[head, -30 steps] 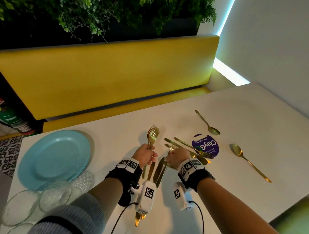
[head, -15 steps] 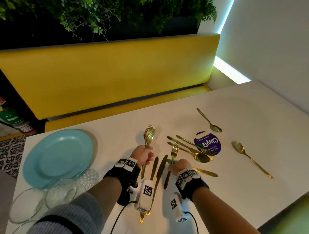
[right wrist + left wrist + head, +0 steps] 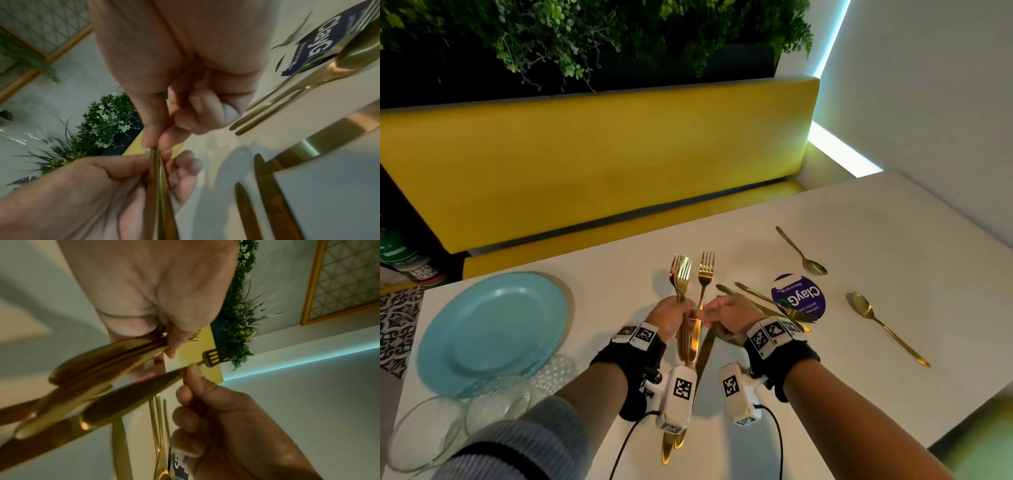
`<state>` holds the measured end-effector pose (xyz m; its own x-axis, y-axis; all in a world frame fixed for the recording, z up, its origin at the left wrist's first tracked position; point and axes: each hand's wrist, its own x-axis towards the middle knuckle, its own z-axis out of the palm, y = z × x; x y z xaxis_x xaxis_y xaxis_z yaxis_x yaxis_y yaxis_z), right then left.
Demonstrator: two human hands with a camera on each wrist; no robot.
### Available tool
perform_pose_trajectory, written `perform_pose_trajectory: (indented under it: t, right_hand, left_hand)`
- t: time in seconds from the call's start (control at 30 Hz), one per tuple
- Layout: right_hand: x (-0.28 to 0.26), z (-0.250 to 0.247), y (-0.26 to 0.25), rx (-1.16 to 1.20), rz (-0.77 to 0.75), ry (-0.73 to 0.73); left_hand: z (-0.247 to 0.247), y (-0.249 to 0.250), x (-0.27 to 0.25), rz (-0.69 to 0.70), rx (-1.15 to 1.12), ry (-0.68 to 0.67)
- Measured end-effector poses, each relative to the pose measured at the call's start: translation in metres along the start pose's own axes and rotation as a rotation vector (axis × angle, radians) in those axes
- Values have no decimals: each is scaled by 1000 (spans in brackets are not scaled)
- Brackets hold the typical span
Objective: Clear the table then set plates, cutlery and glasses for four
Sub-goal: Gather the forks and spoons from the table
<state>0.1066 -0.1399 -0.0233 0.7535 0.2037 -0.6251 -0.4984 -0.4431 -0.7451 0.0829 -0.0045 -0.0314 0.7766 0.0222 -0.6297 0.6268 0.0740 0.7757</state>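
My left hand (image 3: 681,308) grips a bundle of gold forks (image 3: 681,274) upright by their handles over the white table (image 3: 859,240). My right hand (image 3: 707,313) pinches one more gold fork (image 3: 706,270) by its handle, held right beside the bundle. The right wrist view shows thumb and forefinger closed on that handle (image 3: 156,155). In the left wrist view the fork's tines (image 3: 211,356) stand just past the bundle's handles (image 3: 102,363). A gold knife (image 3: 705,353) lies on the table under both hands. More gold cutlery (image 3: 774,305) lies crossed beside my right wrist.
A purple round coaster (image 3: 801,294) lies right of the hands. Two gold spoons (image 3: 804,257) (image 3: 883,325) lie further right. Stacked blue plates (image 3: 493,329) and clear glass bowls (image 3: 431,428) sit at the left end. A yellow bench (image 3: 599,164) runs behind the table.
My right hand took a fork from the table and raised it next to the bundle. The left hand has stayed in place with its forks.
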Motion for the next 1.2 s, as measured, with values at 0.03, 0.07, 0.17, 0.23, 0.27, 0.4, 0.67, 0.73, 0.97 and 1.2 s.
perform_pose_trajectory:
  t: [0.03, 0.07, 0.17, 0.23, 0.27, 0.4, 0.67, 0.73, 0.97, 1.2]
  right_hand:
    - [2, 3, -2, -14, -6, -20]
    - [2, 6, -3, -39, -7, -31]
    - [7, 14, -1, -70, -13, -50]
    - [11, 17, 1, -63, -11, -61]
    - [12, 18, 1, -69, -11, -66]
    - [12, 19, 4, -173, 8, -55]
    - [26, -21, 7, -669, 5, 212]
    - [31, -41, 14, -831, 49, 343]
    - [43, -47, 37, -1015, 137, 374]
    - [43, -48, 42, -995, 157, 338]
  left_hand:
    - [1, 0, -1, 13, 0, 2]
    - [1, 1, -2, 10, -19, 1]
    - [2, 1, -3, -2, -65, -10]
    - [1, 1, -4, -3, -57, -28]
    - [0, 0, -4, -4, -38, -41]
    - [0, -4, -4, -24, 77, -91]
    - [7, 6, 2, -67, 12, 24]
    - [5, 8, 4, -62, 12, 79]
    - [1, 9, 19, -66, 69, 114]
    - [4, 13, 22, -68, 38, 114]
